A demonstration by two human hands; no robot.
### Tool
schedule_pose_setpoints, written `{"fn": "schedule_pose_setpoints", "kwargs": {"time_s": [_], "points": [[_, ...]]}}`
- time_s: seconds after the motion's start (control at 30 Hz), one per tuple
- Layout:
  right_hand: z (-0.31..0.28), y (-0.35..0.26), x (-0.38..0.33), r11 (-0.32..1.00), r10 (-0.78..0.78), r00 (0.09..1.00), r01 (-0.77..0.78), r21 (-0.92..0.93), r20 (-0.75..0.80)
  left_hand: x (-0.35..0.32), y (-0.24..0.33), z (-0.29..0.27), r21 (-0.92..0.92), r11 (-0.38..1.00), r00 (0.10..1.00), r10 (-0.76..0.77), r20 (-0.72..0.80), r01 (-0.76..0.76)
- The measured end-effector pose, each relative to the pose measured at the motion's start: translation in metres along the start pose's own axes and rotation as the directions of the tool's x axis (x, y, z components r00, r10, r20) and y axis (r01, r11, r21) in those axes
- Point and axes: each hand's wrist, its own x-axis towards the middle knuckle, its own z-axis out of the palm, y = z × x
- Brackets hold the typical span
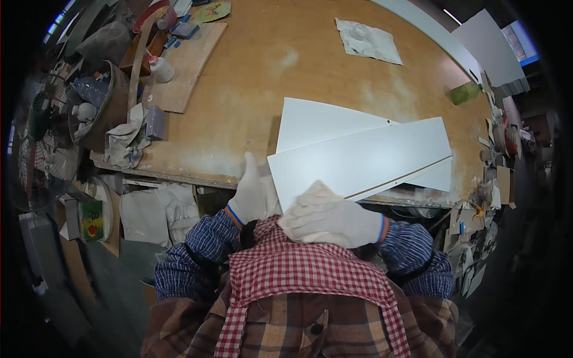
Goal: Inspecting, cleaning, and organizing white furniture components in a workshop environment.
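Observation:
A long white panel (358, 152) lies aslant over a second white panel (322, 122), its near left end reaching past the table edge. My left hand (253, 194), in a white knit glove, is at that end, fingers against the panel's edge and partly hidden, thumb pointing up. My right hand (334, 221), gloved too, is closed on a cream cloth (318, 196) and presses it onto the near end of the upper panel. A narrow groove runs along this panel's right-hand long edge.
On the wooden table (239, 113) lie a white sheet (369, 42), a green cup-like container (464, 93), a board (191, 77) with a white bottle (161, 68), a grey-purple block (155, 122) and a crumpled rag (126, 140). A fan (42, 125) stands at the left.

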Motion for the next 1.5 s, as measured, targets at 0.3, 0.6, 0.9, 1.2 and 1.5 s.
{"fn": "schedule_pose_setpoints", "kwargs": {"time_s": [0.3, 0.6, 0.9, 1.2, 1.5], "points": [[-0.061, -0.019, -0.086, 0.768, 0.342, 0.662, -0.606, -0.208, -0.667, 0.011, -0.015, 0.05, 0.347, 0.937, 0.981, 0.033, -0.192, 0.036], [-0.015, -0.006, -0.002, 0.807, 0.07, 0.97, -0.193, -0.558, -0.234, 0.018, -0.015, 0.002, 0.323, 0.945, 0.957, 0.056, -0.283, 0.04], [-0.146, 0.136, -0.215, 0.403, 0.266, 0.476, -0.845, -0.351, -0.838, 0.012, -0.001, -0.004, 0.445, 0.893, 0.969, 0.05, -0.243, 0.066], [-0.17, 0.147, -0.267, 0.346, 0.215, 0.066, -0.938, 0.013, -0.974, -0.08, 0.031, 0.009, 0.527, 0.773, 0.868, 0.481, -0.127, -0.352], [-0.06, 0.079, -0.022, 0.524, 0.162, 0.671, -0.68, -0.513, -0.723, -0.171, 0.099, -0.072, 0.736, 0.457, 0.559, 0.819, -0.129, -0.499]]}}
